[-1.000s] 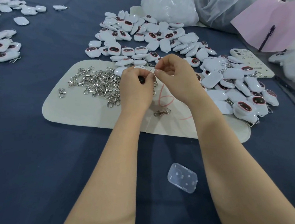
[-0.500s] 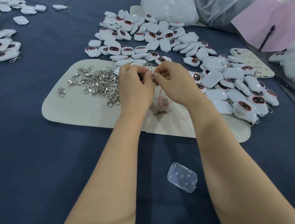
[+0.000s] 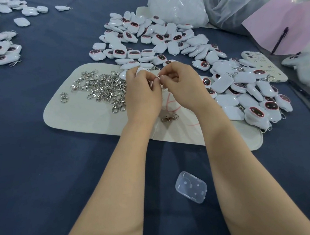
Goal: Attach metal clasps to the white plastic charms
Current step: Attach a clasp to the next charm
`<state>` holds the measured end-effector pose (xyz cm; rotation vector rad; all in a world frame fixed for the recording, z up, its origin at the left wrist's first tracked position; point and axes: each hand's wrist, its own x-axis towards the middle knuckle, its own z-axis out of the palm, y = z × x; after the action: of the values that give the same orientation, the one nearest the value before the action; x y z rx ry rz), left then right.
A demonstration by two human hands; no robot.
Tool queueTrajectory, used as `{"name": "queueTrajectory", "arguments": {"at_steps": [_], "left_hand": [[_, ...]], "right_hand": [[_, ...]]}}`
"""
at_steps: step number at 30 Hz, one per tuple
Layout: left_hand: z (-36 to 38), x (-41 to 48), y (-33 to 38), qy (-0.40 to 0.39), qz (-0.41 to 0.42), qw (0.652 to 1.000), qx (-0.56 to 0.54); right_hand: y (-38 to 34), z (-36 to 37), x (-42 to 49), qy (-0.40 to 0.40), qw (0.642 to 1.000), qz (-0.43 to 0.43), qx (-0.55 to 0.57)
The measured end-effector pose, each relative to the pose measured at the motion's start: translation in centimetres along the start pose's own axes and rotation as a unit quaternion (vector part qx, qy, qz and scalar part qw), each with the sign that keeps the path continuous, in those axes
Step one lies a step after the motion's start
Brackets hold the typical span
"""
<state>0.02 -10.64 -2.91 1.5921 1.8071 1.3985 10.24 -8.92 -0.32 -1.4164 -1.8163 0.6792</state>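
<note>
Blue cloth covers the bench (image 3: 42,164), with loose clasps (image 3: 102,86) heaped on a pale mat (image 3: 87,127). Above it the left hand (image 3: 142,94) grips a white charm (image 3: 141,70); the right hand (image 3: 182,85) pinches a clasp (image 3: 157,77) against it. Both seem light, hard, slippery: best held by edges.

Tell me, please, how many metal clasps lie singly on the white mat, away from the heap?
2. One clasp lies left of the heap, near the mat's left end; the other clasp lies between the wrists. More may hide under the left hand or right hand.
</note>
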Motion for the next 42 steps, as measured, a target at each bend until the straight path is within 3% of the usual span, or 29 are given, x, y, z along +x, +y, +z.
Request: {"name": "queueTrajectory", "arguments": {"at_steps": [12, 19, 22, 32, 42], "left_hand": [[-0.1, 0.2, 0.0, -0.010, -0.002, 1.000, 0.003], [-0.3, 0.6, 0.2, 0.000, -0.050, 0.997, -0.058], [-0.3, 0.5, 0.3, 0.007, -0.068, 0.994, -0.089], [-0.2, 0.6, -0.2, 0.013, -0.062, 0.997, -0.042], [-0.1, 0.3, -0.2, 0.020, -0.046, 0.999, -0.015]], "right_hand": [[0.2, 0.2, -0.1, 0.009, 1.000, -0.003, -0.010], [-0.3, 0.8, -0.1, 0.078, 0.996, -0.019, 0.037], [-0.5, 1.0, -0.1, 0.065, 0.997, -0.022, 0.023], [-0.5, 1.2, -0.2, 0.072, 0.997, -0.025, 0.002], [0.0, 1.6, -0.4, 0.034, 0.999, -0.003, 0.042]]}}
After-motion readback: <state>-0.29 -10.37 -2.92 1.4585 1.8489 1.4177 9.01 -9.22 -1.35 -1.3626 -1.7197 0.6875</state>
